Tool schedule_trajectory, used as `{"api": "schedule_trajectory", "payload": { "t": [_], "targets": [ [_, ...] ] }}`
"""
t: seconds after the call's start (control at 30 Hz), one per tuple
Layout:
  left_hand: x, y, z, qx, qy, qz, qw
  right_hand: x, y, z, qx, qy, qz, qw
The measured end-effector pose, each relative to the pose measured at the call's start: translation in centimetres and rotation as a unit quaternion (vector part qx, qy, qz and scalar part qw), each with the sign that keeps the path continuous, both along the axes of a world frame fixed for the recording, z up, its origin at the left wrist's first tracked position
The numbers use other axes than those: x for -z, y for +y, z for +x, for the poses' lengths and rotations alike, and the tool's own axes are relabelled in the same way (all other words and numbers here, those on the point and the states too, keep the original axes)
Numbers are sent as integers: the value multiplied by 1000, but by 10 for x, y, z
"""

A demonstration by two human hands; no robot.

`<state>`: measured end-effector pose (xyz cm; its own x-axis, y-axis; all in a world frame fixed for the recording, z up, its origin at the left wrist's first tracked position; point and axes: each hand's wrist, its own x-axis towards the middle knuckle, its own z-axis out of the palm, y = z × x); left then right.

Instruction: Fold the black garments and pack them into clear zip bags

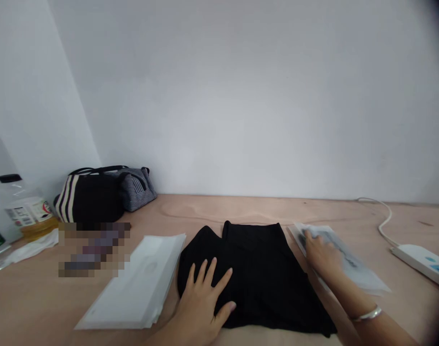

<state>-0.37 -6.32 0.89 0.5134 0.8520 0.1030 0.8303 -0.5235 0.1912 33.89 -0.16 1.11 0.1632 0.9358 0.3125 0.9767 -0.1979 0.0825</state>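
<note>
A black garment (262, 278), which looks like a pair of shorts, lies spread on the wooden table in front of me. My left hand (203, 300) rests flat on its left part with the fingers spread and nothing held. To the garment's right lies a frosted plastic bag (361, 271) with something dark showing through it. My right hand (322, 254), a silver bangle on its wrist, reaches over this bag and touches its left side. Its fingers are stretched out and partly blurred. Left of the garment sits a stack of frosted plastic bags (133, 283).
A black bag with white stripes (97, 199) and a striped pouch (138, 190) stand at the back left. Beside them are a bottle of yellow liquid (28, 211) and a pixelated patch. A white power strip (423, 259) with its cord lies at the right. A wall (262, 105) closes off the back.
</note>
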Motion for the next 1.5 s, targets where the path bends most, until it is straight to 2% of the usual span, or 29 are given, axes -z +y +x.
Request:
{"api": "schedule_trajectory", "payload": {
  "t": [0.1,0.27,0.33,0.4,0.53,0.6,0.63,0.67,0.73,0.9,1.0,1.1,1.27,1.4,1.5],
  "targets": [
    [1,1,-2,3,0,-2,1000,1,-1,-2,59,-53,37,996],
    [-9,3,-3,-4,-44,6,999,-14,2,-15,38,-24,83,995],
    [-18,5,-5,-27,-87,36,995,-22,3,-27,-31,7,98,995],
    [-28,8,-9,-51,-135,73,987,-29,2,-45,-155,35,104,982],
    [-44,15,-21,-78,-211,144,964,-34,-4,-93,-406,65,76,908],
    [-48,17,-25,-84,-223,164,957,-32,-8,-114,-481,64,49,873],
    [-48,18,-25,-86,-218,164,958,-31,-10,-121,-499,64,37,864],
    [-48,18,-24,-84,-207,159,962,-29,-12,-127,-499,69,26,863],
    [-45,18,-18,-67,-170,135,974,-25,-15,-131,-458,93,2,884],
    [-35,19,18,-8,-74,57,996,-4,-22,-119,-272,153,-56,948],
    [-30,25,37,14,-35,19,999,12,-26,-111,-197,158,-124,960],
    [-26,28,42,-3,-3,-15,1000,22,-28,-108,-192,138,-140,961],
    [-17,22,26,-51,24,-18,998,25,-28,-107,-196,139,-141,961],
    [-10,19,17,-44,22,3,999,15,-28,-105,-195,164,-141,957],
    [-12,20,21,-46,20,-6,999,-1,-22,-109,-185,234,-95,950]
  ]
}}
